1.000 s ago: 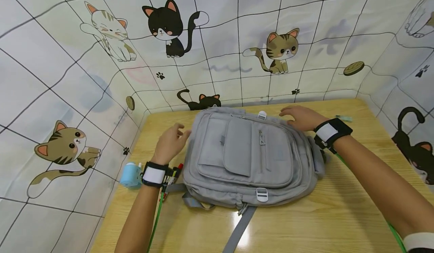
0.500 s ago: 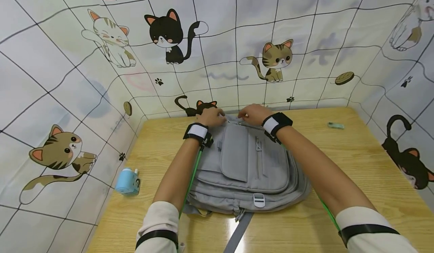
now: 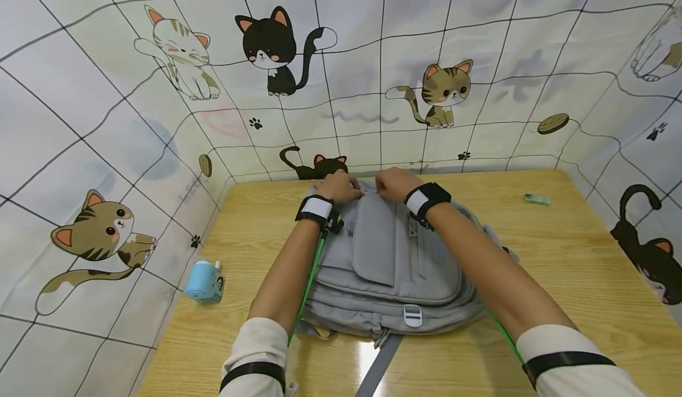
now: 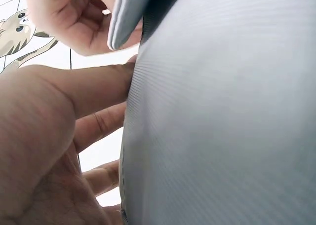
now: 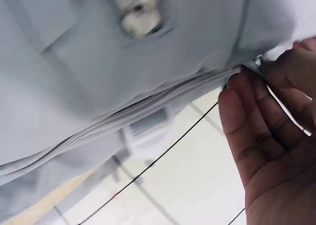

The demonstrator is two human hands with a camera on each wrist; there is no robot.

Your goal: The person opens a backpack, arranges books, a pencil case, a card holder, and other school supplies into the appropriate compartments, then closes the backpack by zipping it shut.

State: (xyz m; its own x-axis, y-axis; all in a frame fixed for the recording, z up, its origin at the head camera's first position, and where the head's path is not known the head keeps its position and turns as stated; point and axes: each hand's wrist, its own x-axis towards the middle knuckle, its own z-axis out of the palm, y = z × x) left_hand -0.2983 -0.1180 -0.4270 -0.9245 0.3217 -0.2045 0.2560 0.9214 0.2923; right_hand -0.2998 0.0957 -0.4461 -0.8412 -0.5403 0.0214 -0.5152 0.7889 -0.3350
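A grey backpack [image 3: 375, 249] lies on the wooden table with its front pockets facing up. At its far edge, my left hand [image 3: 337, 187] grips the fabric. The left wrist view shows that thumb [image 4: 98, 89] and the fingers at the edge of the grey cloth [image 4: 222, 106]. Close beside it, my right hand [image 3: 396, 184] is at the same far edge. In the right wrist view, the thumb and fingers pinch a small grey zipper pull [image 5: 254, 67] at the end of the zipper line [image 5: 113, 117]. Part of the bag is hidden under both forearms.
A light blue pencil sharpener [image 3: 205, 281] stands left of the bag on the table [image 3: 256, 207]. A small pale green item [image 3: 536, 199] lies at the back right. One grey strap [image 3: 379, 366] trails toward the front. Cat-print cloth walls [image 3: 362, 89] enclose the table.
Both hands have come inward from the bag's two sides to its far edge and now grip there. Pens seen at the left earlier are hidden behind the left arm.
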